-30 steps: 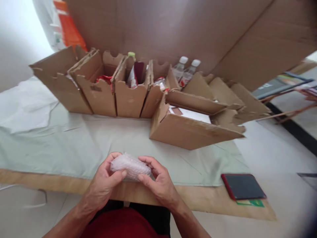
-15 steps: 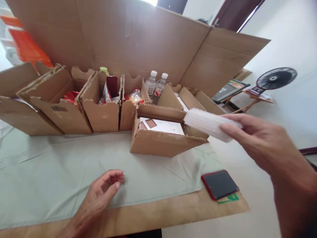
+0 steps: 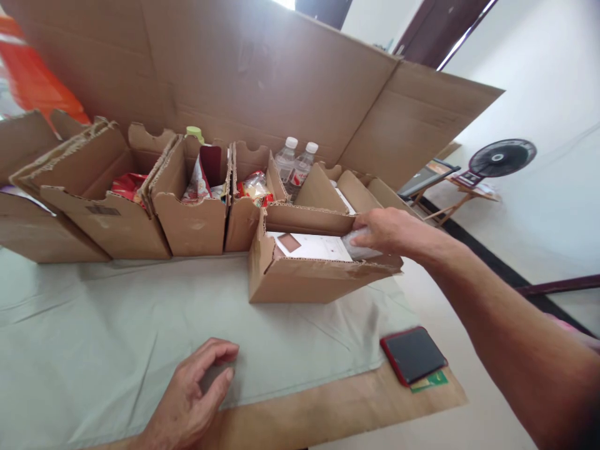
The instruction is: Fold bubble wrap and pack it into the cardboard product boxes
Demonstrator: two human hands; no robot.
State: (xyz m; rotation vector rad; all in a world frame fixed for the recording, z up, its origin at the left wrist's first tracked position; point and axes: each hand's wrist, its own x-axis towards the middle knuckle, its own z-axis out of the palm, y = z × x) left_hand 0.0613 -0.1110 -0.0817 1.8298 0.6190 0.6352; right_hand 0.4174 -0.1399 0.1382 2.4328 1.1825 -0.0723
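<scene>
My right hand (image 3: 382, 231) reaches into the right end of the front cardboard box (image 3: 300, 282). Its fingers are closed on a bundle in white, translucent foam wrap (image 3: 360, 245), now mostly down inside the box and partly hidden by the hand and the rim. Beside the bundle in the same box lies a white carton (image 3: 316, 245) with a brown square on it. My left hand (image 3: 199, 387) rests above the pale green cloth (image 3: 135, 350) near the front edge, empty, with thumb and fingers curled apart.
Several open cardboard boxes (image 3: 192, 226) stand in a row behind, some with snack packets (image 3: 255, 187). Two clear bottles (image 3: 293, 164) stand behind them, before a tall cardboard panel (image 3: 262, 81). A phone in a red case (image 3: 415, 354) lies at the right front. A fan (image 3: 499, 157) stands beyond.
My right hand has moved left and down, lowering the foam-wrapped bundle from above the floor side into the box. My left hand has opened slightly and shifted a little downward in view.
</scene>
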